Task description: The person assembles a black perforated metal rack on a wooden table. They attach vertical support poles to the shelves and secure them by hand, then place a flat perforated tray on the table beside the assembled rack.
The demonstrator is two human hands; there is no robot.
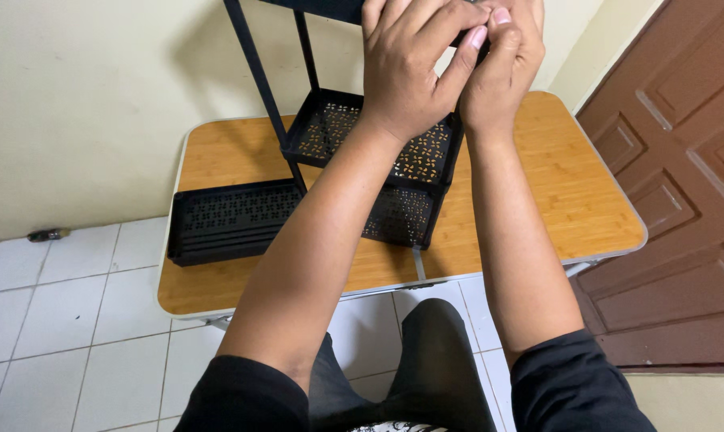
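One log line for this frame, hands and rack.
left hand: gripping rack top | right hand: same spot | black tiered rack: upright on wooden table | spare trays: stacked beside

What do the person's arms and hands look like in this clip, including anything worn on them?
Both forearms are bare from above the elbow down. The left hand and right hand wear no gloves, and no rings or watch are visible. The fingernails are short with a pale pink look. Black short sleeves cover the upper arms.
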